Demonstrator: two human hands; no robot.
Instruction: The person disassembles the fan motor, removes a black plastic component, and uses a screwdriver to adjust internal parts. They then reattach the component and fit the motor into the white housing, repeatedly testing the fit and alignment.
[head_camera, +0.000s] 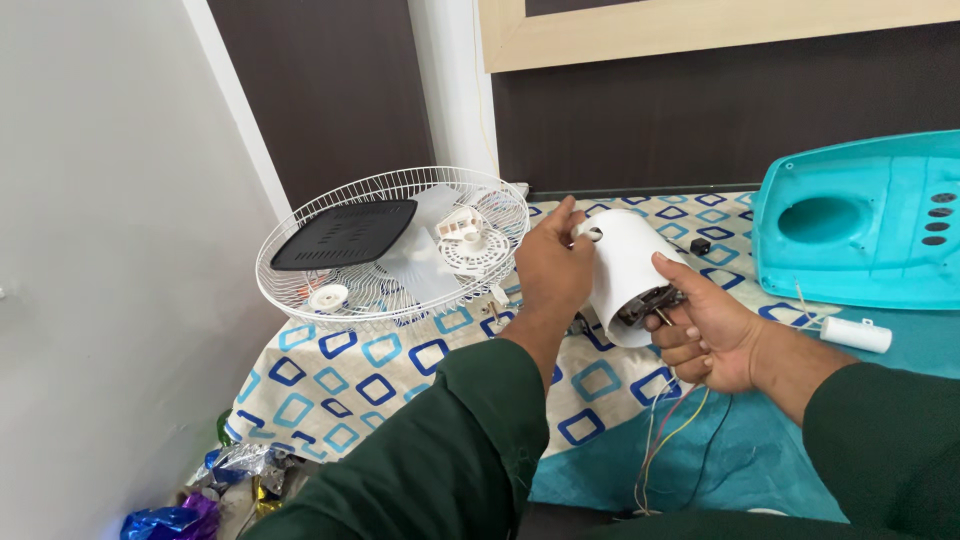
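My left hand (552, 265) grips the upper left side of a white cylindrical motor housing (625, 262), fingers curled over its top end by a small shaft. My right hand (705, 330) holds the housing's lower open end, thumb resting on the dark inner parts. Thin coloured wires (668, 425) hang from under my right hand down over the table edge. Both sleeves are dark green.
A white wire fan guard (300, 285) at the left holds a black grille plate, a white hub piece and small parts. A turquoise plastic fan base cover (860, 220) lies at the right, with a white capacitor (856, 334) before it. Foil wrappers (215, 490) litter the floor.
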